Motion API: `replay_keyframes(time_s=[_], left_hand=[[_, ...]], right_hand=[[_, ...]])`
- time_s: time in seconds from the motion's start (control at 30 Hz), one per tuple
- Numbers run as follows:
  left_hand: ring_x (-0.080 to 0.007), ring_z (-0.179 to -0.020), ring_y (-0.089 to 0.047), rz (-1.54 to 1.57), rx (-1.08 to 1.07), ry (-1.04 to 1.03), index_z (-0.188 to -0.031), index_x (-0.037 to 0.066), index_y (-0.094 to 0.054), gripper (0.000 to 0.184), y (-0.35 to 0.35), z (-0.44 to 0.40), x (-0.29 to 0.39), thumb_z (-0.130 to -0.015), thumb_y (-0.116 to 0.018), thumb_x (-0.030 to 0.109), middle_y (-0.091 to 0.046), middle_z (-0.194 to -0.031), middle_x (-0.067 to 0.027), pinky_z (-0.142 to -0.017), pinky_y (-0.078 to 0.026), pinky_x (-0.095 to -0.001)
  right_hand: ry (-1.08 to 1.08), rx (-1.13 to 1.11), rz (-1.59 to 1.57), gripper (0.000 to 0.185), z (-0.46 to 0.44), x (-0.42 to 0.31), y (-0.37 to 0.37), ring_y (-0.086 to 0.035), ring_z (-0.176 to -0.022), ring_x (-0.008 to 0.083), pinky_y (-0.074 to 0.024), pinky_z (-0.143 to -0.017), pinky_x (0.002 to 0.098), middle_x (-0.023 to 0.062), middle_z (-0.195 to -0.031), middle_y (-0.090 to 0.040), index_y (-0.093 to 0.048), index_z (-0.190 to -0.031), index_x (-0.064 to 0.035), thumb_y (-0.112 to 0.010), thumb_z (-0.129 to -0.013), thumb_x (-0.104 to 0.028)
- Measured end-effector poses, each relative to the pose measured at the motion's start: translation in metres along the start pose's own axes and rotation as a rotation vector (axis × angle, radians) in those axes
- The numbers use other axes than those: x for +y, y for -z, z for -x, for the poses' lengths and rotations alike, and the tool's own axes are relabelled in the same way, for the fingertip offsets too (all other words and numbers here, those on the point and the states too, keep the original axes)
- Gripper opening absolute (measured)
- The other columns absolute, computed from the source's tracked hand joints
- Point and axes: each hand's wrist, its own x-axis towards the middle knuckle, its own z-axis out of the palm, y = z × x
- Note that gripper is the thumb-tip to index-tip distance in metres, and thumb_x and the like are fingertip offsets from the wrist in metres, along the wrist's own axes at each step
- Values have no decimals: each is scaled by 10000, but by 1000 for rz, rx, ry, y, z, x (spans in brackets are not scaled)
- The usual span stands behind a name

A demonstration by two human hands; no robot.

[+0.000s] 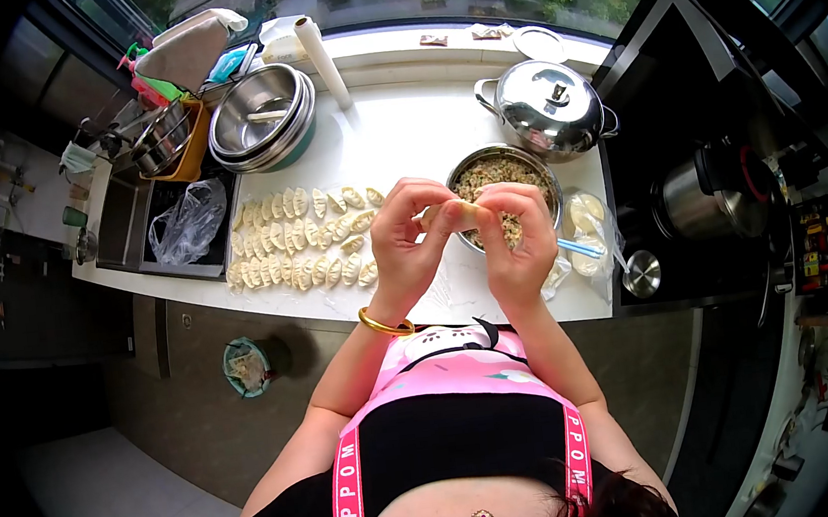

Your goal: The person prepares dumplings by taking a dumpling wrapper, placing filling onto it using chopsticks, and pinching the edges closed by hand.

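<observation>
Currently, dough wrapper (456,217): held up in front of the body, pinched between both hands, folded or curved; whether anything lies inside cannot be told
Left hand (403,243): grip clamped on the dough wrapper's left side, thumb and fingertips together on it; gold bangle (386,323) round the wrist
Right hand (521,248): grip clamped on the wrapper's right side, thumb and fingertips closed, held over the near part of the filling bowl
Filling bowl (555,192): metal, round, on the tabletop (391,126), holding chopped, speckled filling (497,173); light blue utensil (580,247) extending from its right side
Dumplings (297,238): pale, pleated, in three rough rows on the tabletop, left of the hands
Dough discs (586,217): pale, grouped in clear plastic just right of the filling bowl
Lidded pot (547,106): shiny metal, two side handles, behind and to the right of the filling bowl
Nested bowls (260,111): metal ones stacked at the far left of the tabletop, beyond the dumplings; pale object in the top one
Clear bag (189,223): crumpled, at the sink, left of the dumplings
White roll (323,64): tilted, beside the nested bowls
Stove pot (702,196): metal, on the black cooktop at right
</observation>
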Motion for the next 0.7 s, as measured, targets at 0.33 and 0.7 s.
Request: replay_keyframes(time_s=[0.33, 0.7], left_hand=[[-109, -864, -581, 43, 31, 21, -936, -11, -601, 98, 5, -1, 0, -895, -660, 56, -578, -960, -66, -714, -536, -233], [-101, -848, -592, 34, 30, 2, -932, -13, -604, 87, 2, -2, 1, -893, -657, 43, -581, -957, -68, -662, -547, -217]], right_hand=[[-189, -9, -61, 102, 7, 0, 9, -578, -710, 186, -468, -628, 270, 102, -857, -619, -618, -880, -7, -698, -843, -58], [-213, 37, -76, 104, 14, 0, 4, -567, -706, 187, -464, -642, 276, 106, -814, -598, -572, -881, 4, -666, -864, -37]])
